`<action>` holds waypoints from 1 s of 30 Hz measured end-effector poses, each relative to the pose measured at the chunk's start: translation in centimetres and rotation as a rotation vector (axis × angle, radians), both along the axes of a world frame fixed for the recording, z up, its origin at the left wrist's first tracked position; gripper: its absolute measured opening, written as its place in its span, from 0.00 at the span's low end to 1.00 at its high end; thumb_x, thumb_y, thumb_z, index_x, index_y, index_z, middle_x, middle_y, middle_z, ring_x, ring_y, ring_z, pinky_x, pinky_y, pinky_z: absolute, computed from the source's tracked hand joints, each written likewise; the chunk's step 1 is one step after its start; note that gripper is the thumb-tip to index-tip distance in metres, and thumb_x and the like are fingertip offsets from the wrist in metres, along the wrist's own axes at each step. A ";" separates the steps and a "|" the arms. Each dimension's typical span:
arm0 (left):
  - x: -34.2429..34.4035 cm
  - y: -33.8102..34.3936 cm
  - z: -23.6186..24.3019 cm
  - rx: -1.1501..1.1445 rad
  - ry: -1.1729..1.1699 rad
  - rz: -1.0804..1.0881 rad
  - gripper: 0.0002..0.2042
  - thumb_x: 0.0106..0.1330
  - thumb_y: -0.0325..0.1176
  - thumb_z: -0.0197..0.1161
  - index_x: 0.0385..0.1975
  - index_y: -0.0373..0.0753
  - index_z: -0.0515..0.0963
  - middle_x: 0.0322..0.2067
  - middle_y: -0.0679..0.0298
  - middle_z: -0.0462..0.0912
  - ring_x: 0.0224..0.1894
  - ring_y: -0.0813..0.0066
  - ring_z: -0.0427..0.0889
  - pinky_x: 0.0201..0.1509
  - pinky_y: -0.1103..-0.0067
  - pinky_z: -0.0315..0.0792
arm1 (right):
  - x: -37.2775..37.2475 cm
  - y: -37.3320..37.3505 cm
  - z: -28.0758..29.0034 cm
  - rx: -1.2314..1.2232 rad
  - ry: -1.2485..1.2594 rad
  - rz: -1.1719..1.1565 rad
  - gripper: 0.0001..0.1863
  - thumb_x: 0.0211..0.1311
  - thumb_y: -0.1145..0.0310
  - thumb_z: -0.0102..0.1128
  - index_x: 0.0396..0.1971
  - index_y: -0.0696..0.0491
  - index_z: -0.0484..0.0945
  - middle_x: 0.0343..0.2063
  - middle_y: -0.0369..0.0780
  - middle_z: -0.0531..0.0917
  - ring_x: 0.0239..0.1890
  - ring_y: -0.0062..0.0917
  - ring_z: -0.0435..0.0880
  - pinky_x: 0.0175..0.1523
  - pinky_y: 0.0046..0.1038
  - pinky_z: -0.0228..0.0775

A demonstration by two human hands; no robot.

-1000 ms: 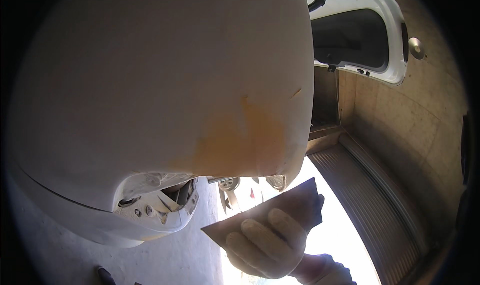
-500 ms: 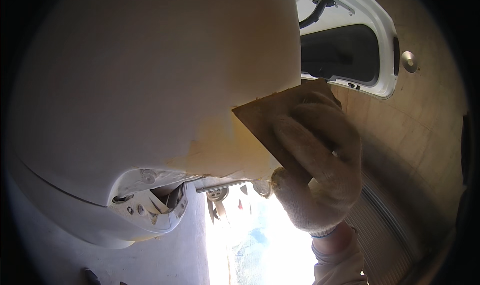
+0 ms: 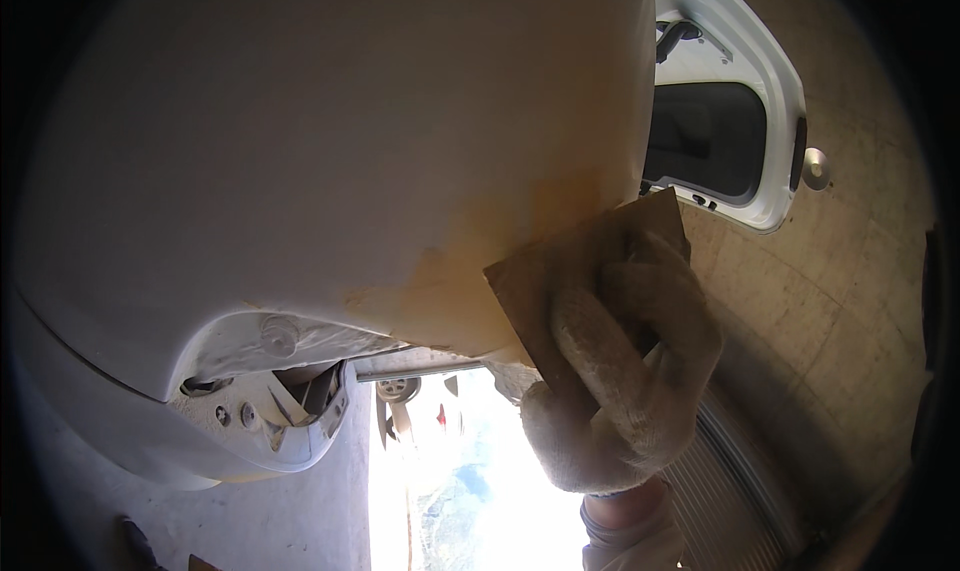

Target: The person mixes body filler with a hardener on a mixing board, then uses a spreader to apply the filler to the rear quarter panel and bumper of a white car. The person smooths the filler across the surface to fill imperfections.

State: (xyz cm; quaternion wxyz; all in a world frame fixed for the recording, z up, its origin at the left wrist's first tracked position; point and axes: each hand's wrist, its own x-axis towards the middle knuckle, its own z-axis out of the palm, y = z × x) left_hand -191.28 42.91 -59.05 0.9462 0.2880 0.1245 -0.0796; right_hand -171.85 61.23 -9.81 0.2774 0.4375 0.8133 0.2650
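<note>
My right hand wears a pale, dusty knit glove and comes up from the lower edge. Its fingers are bent over a brown square sheet of sandpaper, pressing it flat against a white car body panel. The sheet lies near the panel's right edge, partly hidden under the glove. Yellow-orange patches of filler show on the panel to the left of the sheet and above it. My left hand is out of the picture.
Left of the hand, an open lamp recess with bare fittings is cut into the car body. A white raised car door or hatch with a dark window stands at the upper right. Tiled flooring lies at the right. Glaring light fills the bottom middle.
My right hand and the sandpaper have slid down along the panel, baring more filler above the sheet. The whole view has also shifted a little.
</note>
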 end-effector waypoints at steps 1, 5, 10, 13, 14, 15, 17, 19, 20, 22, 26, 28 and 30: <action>0.0 0.0 -0.1 0.008 -0.003 -0.013 0.22 0.74 0.36 0.63 0.13 0.36 0.75 0.07 0.65 0.72 0.06 0.73 0.72 0.11 0.74 0.59 | 0.0 -0.7 -0.1 0.016 -0.014 -0.006 0.30 0.53 0.76 0.60 0.60 0.43 0.82 0.54 0.42 0.72 0.61 0.43 0.77 0.63 0.46 0.80; 0.2 0.1 -0.2 0.043 -0.014 -0.035 0.21 0.74 0.36 0.63 0.15 0.36 0.75 0.07 0.64 0.73 0.07 0.73 0.72 0.11 0.74 0.60 | 0.0 -3.7 -1.0 0.108 0.022 -0.078 0.29 0.45 0.72 0.76 0.52 0.39 0.84 0.50 0.38 0.73 0.57 0.38 0.77 0.60 0.44 0.78; 0.1 0.3 0.1 0.110 -0.059 0.039 0.20 0.74 0.35 0.63 0.16 0.36 0.75 0.08 0.64 0.74 0.07 0.73 0.73 0.12 0.74 0.61 | 0.3 -7.5 -1.9 0.149 0.018 -0.163 0.29 0.45 0.68 0.73 0.53 0.39 0.81 0.52 0.39 0.71 0.63 0.41 0.73 0.64 0.49 0.74; 0.0 0.3 0.2 0.085 -0.051 0.040 0.19 0.73 0.35 0.64 0.17 0.35 0.76 0.09 0.64 0.75 0.08 0.73 0.74 0.13 0.74 0.63 | -0.1 -8.9 -1.6 0.157 -0.011 -0.206 0.29 0.45 0.69 0.69 0.53 0.41 0.79 0.53 0.40 0.70 0.63 0.44 0.73 0.63 0.50 0.74; -0.1 0.3 0.3 0.037 -0.032 -0.011 0.19 0.73 0.35 0.64 0.18 0.35 0.76 0.10 0.65 0.75 0.09 0.73 0.75 0.13 0.73 0.63 | -0.5 -8.9 -1.4 0.152 -0.009 -0.228 0.29 0.45 0.69 0.68 0.53 0.41 0.79 0.53 0.40 0.70 0.63 0.44 0.73 0.62 0.50 0.75; -0.2 0.3 0.3 -0.012 -0.011 -0.061 0.18 0.72 0.35 0.65 0.18 0.35 0.77 0.10 0.65 0.76 0.10 0.74 0.75 0.14 0.73 0.63 | -1.0 -8.6 -1.0 0.159 0.009 -0.245 0.28 0.45 0.69 0.71 0.52 0.39 0.81 0.54 0.39 0.71 0.64 0.43 0.72 0.64 0.49 0.74; -0.4 0.4 0.4 0.076 -0.018 -0.014 0.18 0.72 0.35 0.65 0.18 0.35 0.77 0.10 0.65 0.75 0.10 0.74 0.76 0.15 0.73 0.64 | -2.0 -6.9 0.2 0.167 0.086 -0.209 0.26 0.45 0.69 0.74 0.50 0.38 0.83 0.55 0.39 0.74 0.65 0.41 0.72 0.65 0.47 0.74; -0.7 0.6 0.4 0.120 -0.030 0.002 0.17 0.71 0.35 0.66 0.19 0.35 0.78 0.10 0.65 0.76 0.10 0.73 0.76 0.15 0.73 0.64 | -2.8 -4.3 1.1 0.171 0.035 -0.119 0.24 0.48 0.72 0.74 0.48 0.38 0.85 0.56 0.42 0.78 0.64 0.40 0.75 0.66 0.47 0.75; -0.9 0.7 0.5 0.119 -0.035 -0.010 0.17 0.71 0.35 0.66 0.19 0.35 0.78 0.10 0.65 0.76 0.11 0.73 0.76 0.16 0.73 0.65 | -2.7 -2.6 1.8 0.102 0.006 -0.040 0.23 0.52 0.73 0.70 0.51 0.43 0.83 0.57 0.44 0.78 0.64 0.41 0.76 0.66 0.46 0.76; -1.4 0.8 0.6 0.134 -0.036 -0.009 0.17 0.71 0.34 0.66 0.19 0.35 0.78 0.10 0.65 0.77 0.11 0.73 0.76 0.16 0.72 0.65 | -2.0 0.5 3.2 0.019 0.080 0.025 0.21 0.59 0.73 0.65 0.55 0.52 0.82 0.57 0.48 0.78 0.63 0.41 0.78 0.66 0.44 0.76; -2.9 0.4 0.9 0.225 0.037 0.085 0.18 0.73 0.35 0.65 0.18 0.35 0.78 0.11 0.65 0.78 0.11 0.72 0.76 0.17 0.71 0.66 | 0.0 4.1 4.1 -0.032 0.267 -0.007 0.20 0.64 0.70 0.65 0.55 0.62 0.83 0.56 0.49 0.79 0.60 0.39 0.81 0.65 0.40 0.76; -4.4 0.1 1.2 0.153 0.119 0.083 0.19 0.74 0.35 0.64 0.17 0.37 0.76 0.10 0.65 0.77 0.10 0.73 0.75 0.17 0.73 0.66 | 0.0 4.6 4.1 -0.007 0.272 -0.026 0.20 0.59 0.71 0.68 0.52 0.61 0.85 0.53 0.48 0.81 0.58 0.39 0.81 0.63 0.40 0.76; -6.4 0.3 1.6 0.384 0.112 0.152 0.20 0.72 0.40 0.65 0.17 0.36 0.77 0.11 0.62 0.78 0.13 0.68 0.78 0.19 0.69 0.67 | -0.5 4.2 3.6 0.026 0.285 -0.026 0.21 0.54 0.72 0.70 0.51 0.59 0.86 0.51 0.47 0.82 0.57 0.39 0.81 0.62 0.40 0.77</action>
